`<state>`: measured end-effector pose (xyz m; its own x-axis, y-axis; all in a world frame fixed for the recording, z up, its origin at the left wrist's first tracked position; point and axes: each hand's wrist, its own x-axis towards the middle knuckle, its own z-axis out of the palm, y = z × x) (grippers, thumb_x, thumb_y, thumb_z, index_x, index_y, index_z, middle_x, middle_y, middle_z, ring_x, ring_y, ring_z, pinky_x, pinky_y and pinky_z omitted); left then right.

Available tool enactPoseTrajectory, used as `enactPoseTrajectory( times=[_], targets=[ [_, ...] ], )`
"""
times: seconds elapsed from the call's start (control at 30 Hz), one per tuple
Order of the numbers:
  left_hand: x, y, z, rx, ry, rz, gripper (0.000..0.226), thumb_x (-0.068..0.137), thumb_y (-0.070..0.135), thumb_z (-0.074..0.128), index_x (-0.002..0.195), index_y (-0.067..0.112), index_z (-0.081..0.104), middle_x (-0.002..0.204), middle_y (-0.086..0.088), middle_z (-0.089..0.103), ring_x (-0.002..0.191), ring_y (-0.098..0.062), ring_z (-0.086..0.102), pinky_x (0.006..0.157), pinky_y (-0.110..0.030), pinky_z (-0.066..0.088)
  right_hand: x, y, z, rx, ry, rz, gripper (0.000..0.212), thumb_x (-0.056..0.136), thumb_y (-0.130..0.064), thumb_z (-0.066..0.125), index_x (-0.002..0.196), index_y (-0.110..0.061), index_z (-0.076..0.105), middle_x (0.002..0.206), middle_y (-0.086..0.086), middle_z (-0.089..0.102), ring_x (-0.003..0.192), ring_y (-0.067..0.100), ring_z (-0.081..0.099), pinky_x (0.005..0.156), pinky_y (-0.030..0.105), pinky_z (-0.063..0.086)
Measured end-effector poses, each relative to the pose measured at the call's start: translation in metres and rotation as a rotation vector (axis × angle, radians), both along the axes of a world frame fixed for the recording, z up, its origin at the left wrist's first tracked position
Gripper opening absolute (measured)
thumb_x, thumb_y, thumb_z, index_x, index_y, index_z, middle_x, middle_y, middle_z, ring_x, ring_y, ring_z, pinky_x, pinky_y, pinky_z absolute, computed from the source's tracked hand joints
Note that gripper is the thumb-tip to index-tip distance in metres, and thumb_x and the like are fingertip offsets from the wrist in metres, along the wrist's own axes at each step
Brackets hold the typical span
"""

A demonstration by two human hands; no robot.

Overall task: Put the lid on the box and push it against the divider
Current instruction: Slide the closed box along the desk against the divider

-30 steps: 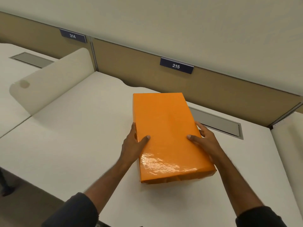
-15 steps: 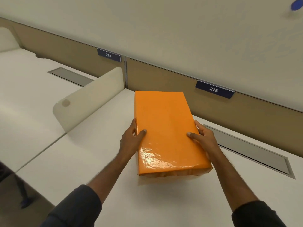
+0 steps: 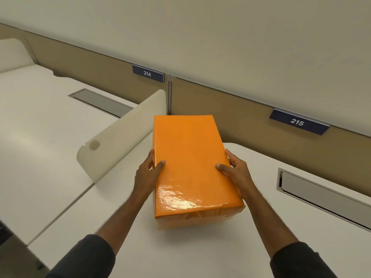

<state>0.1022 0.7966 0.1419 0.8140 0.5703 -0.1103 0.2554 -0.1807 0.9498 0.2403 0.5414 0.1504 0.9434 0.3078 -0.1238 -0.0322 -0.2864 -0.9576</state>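
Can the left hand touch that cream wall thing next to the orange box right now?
Probably not yet. The left hand is gripping the side of the orange box, so it is busy. The divider stands just to its left with nothing between, so it likely could if it let go.

White laminate desk top (image 3: 180,253), smooth, matt, with a rounded far corner; bears one glossy orange paper-wrapped rectangular box (image 3: 190,161) with its lid on, standing between the fingers of both hands, long sides under the thumbs; cream rounded-corner divider panel (image 3: 120,141) rising from the desk's edge just outboard of the left fingers (image 3: 151,157); recessed grey metal cable flap (image 3: 321,193) set flush in the surface, beyond the right fingers (image 3: 230,155) and apart from them.
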Motion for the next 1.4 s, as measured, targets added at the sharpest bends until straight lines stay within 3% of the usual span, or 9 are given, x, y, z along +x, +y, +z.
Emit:
enactPoseTrajectory(
  times=[0.13,0.37,0.6,0.73,0.8,0.87,1.0,1.17,1.4],
  targets=[
    [0.005,0.015,-0.013,-0.012,-0.001,0.020,0.074,0.082,0.060,0.056,0.150,0.040,0.035,0.142,0.001,0.059,0.127,-0.025,0.059,0.100,-0.056,0.052,0.006,0.018,-0.008,-0.034,-0.003,0.005,0.072,0.087,-0.031,0.073,0.150,-0.033,0.038,0.128,-0.017,0.051,0.094,-0.004,0.056,0.070,0.022,0.047],
    [0.003,0.024,-0.026,-0.022,-0.013,0.033,0.074,0.083,0.057,0.056,0.150,0.038,0.035,0.148,0.000,0.055,0.131,-0.026,0.056,0.101,-0.057,0.052,0.008,0.027,-0.023,-0.087,0.016,0.000,0.073,0.088,-0.039,0.072,0.151,-0.032,0.036,0.141,-0.008,0.051,0.108,0.013,0.053,0.088,0.036,0.047],
    [0.003,0.026,-0.036,0.007,-0.021,0.038,0.067,0.095,0.044,0.059,0.154,0.030,0.032,0.155,-0.006,0.047,0.136,-0.033,0.050,0.104,-0.060,0.048,0.004,0.030,-0.029,-0.094,0.036,-0.002,0.071,0.090,-0.041,0.068,0.152,-0.032,0.034,0.152,0.000,0.047,0.113,0.017,0.053,0.091,0.040,0.047],
    [0.006,0.025,-0.035,0.007,0.076,0.030,0.075,0.097,0.042,0.056,0.158,0.023,0.017,0.159,-0.015,0.038,0.140,-0.036,0.046,0.109,-0.058,0.044,-0.005,0.031,-0.025,-0.243,-0.061,-0.011,0.070,0.093,-0.049,0.061,0.153,-0.032,0.030,0.157,0.001,0.041,0.135,0.029,0.048,0.105,0.051,0.044],
    [0.003,0.018,-0.031,0.140,0.135,-0.017,0.081,0.098,0.047,0.051,0.159,0.022,0.005,0.162,-0.014,0.031,0.143,-0.036,0.041,0.112,-0.056,0.040,-0.017,0.031,-0.024,-0.434,-0.276,0.033,0.070,0.093,-0.059,0.052,0.154,-0.036,0.025,0.161,-0.002,0.032,0.143,0.025,0.039,0.111,0.054,0.039],
    [-0.004,0.005,-0.028,0.372,0.101,-0.049,0.083,0.098,0.050,0.048,0.159,0.023,-0.001,0.168,-0.008,0.016,0.153,-0.030,0.020,0.122,-0.054,0.024,-0.029,0.033,-0.025,-0.547,-0.465,0.130,0.068,0.092,-0.066,0.043,0.152,-0.043,0.020,0.164,-0.006,0.025,0.146,0.022,0.032,0.112,0.050,0.037],
    [-0.009,-0.037,-0.027,0.634,0.070,-0.129,0.083,0.098,0.053,0.042,0.158,0.021,-0.006,0.169,-0.003,-0.005,0.156,-0.022,-0.010,0.126,-0.045,-0.004,-0.037,0.036,-0.031,-0.727,-0.649,0.364,0.072,0.091,-0.073,0.032,0.154,-0.044,0.011,0.168,-0.005,0.010,0.153,0.022,0.016,0.121,0.051,0.019],
    [0.008,-0.060,-0.034,0.766,0.336,-0.172,0.084,0.097,0.063,0.021,0.157,0.012,-0.010,0.168,-0.011,-0.013,0.154,-0.028,-0.018,0.124,-0.050,-0.013,-0.022,0.039,-0.032,-0.886,-0.717,0.543,0.073,0.090,-0.080,0.017,0.152,-0.050,-0.007,0.167,-0.009,-0.015,0.154,0.020,-0.011,0.122,0.058,-0.004],
    [0.031,-0.035,-0.038,0.832,0.329,-0.180,0.085,0.095,0.067,0.013,0.158,0.013,-0.003,0.168,-0.011,-0.009,0.154,-0.028,-0.016,0.124,-0.053,-0.010,-0.012,0.067,-0.038,-0.910,-0.680,0.555,0.072,0.087,-0.081,0.004,0.151,-0.052,-0.012,0.167,-0.010,-0.013,0.154,0.019,-0.014,0.120,0.062,-0.007]
  ],
)
